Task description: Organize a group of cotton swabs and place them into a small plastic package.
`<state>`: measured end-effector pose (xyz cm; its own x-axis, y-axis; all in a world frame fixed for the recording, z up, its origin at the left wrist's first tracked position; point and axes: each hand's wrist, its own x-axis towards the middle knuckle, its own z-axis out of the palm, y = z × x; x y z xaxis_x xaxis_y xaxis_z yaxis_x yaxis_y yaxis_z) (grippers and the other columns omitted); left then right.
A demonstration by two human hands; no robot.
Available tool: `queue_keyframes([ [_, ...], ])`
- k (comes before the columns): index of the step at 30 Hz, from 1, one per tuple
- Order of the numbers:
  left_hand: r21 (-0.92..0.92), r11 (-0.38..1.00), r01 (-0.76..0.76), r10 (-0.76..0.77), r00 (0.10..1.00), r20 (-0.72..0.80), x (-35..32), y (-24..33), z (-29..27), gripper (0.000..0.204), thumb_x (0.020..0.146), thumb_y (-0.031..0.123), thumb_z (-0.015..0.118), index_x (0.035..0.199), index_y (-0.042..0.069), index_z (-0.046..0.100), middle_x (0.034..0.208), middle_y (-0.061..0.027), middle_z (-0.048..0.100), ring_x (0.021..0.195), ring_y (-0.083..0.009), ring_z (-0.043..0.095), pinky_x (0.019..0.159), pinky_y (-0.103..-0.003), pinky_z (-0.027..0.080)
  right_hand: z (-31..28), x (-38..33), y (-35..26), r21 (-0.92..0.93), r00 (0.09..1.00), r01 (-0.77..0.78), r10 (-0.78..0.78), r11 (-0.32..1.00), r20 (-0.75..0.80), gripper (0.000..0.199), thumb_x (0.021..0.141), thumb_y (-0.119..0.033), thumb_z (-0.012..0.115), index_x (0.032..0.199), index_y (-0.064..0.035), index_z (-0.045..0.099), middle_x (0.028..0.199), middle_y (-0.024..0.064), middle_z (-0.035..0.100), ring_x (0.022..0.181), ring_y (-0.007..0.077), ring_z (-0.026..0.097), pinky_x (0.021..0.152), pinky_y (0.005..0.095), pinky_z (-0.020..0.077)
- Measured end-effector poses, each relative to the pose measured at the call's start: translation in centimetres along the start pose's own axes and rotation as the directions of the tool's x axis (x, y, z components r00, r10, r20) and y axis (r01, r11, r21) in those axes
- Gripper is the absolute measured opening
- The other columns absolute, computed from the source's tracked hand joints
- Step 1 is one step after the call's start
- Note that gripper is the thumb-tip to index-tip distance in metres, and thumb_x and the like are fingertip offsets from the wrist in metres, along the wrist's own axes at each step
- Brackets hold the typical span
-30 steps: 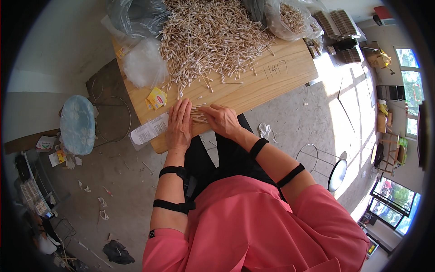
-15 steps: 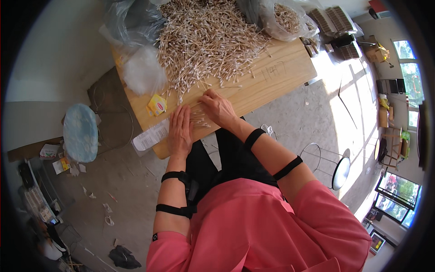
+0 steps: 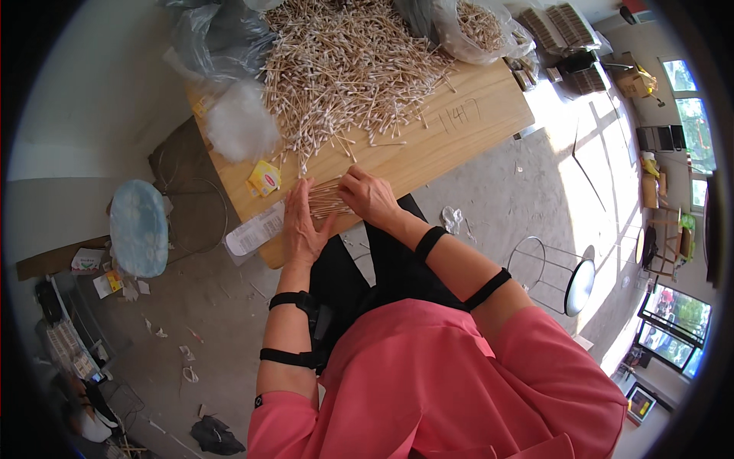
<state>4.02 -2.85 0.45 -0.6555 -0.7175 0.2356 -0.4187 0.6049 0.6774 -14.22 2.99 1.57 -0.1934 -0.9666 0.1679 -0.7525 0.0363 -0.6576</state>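
Observation:
A small row of cotton swabs (image 3: 326, 200) lies side by side at the table's near edge, between my two hands. My left hand (image 3: 301, 226) stands on edge against their left ends, fingers stretched and thumb spread away. At the right ends, my right hand (image 3: 370, 197) has its fingers bent and closed on the swabs; its fingertips are partly hidden. Beyond both hands spreads a large heap of loose cotton swabs (image 3: 344, 73). Left of my left hand are a white printed label sheet (image 3: 256, 232) and a yellow packet (image 3: 264, 177).
The wooden table (image 3: 459, 145) carries a clear plastic bag (image 3: 243, 126) at left and a bag of swabs (image 3: 478, 34) at far right. A blue-covered stool (image 3: 138, 226) stands left; a round metal-framed stool (image 3: 579, 288) is at right. Scraps litter the concrete floor (image 3: 222, 336).
My left hand has turned from lying flat onto its edge, its thumb now spread. My right hand has shifted slightly down, and more of the swab row shows between the hands.

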Motion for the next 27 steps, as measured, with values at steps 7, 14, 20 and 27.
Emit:
queue_keyframes([
  [7, 0.006, 1.000, 0.001, -0.001, 1.000, 0.008, 0.1, 0.1, 0.0, 0.087, 0.084, 0.025, 0.074, 0.151, 0.003, 0.023, 0.147, -0.0157, 0.045, 0.138, -0.0370, 0.040, 0.118, -0.051, 0.027, 0.1, 0.2, 0.3, -0.002, 1.000, 0.010, -0.010, 1.000, 0.018, 0.011, 0.083, -0.016, 0.067, 0.084, -0.0059, 0.062, 0.086, 0.0109, 0.058, 0.078, 0.0330, 0.064, 0.067, 0.0430, 0.0523],
  [14, 0.025, 1.000, -0.001, 0.001, 1.000, 0.017, 0.1, 0.1, -0.1, 0.086, 0.085, 0.024, 0.074, 0.151, 0.002, 0.023, 0.147, -0.0157, 0.045, 0.138, -0.0368, 0.040, 0.117, -0.051, 0.028, -0.6, -0.1, 0.5, 0.057, 0.998, 0.032, -0.035, 0.998, 0.054, 0.013, 0.083, -0.017, 0.067, 0.086, -0.0061, 0.061, 0.087, 0.0104, 0.058, 0.078, 0.0329, 0.064, 0.066, 0.0436, 0.0519],
  [20, 0.025, 1.000, 0.002, -0.003, 0.999, 0.039, 0.1, 0.3, -0.3, 0.088, 0.084, 0.025, 0.074, 0.151, 0.003, 0.023, 0.147, -0.0156, 0.045, 0.139, -0.0371, 0.039, 0.118, -0.050, 0.027, -0.5, 0.1, 0.4, 0.023, 0.997, 0.041, -0.042, 0.999, 0.064, 0.012, 0.084, -0.016, 0.067, 0.085, -0.0062, 0.062, 0.089, 0.0102, 0.059, 0.078, 0.0330, 0.064, 0.067, 0.0436, 0.0522],
  [27, -0.024, 0.999, 0.048, -0.047, 0.999, 0.016, 0.6, 1.2, -0.1, 0.096, 0.077, 0.019, 0.081, 0.152, 0.003, 0.023, 0.144, -0.0165, 0.047, 0.135, -0.0377, 0.041, 0.116, -0.051, 0.028, -1.3, -0.4, 0.1, 0.108, 0.994, -0.072, 0.080, 0.992, -0.075, 0.012, 0.085, -0.016, 0.067, 0.092, -0.0057, 0.066, 0.092, 0.0104, 0.062, 0.082, 0.0331, 0.064, 0.069, 0.0430, 0.0527],
])
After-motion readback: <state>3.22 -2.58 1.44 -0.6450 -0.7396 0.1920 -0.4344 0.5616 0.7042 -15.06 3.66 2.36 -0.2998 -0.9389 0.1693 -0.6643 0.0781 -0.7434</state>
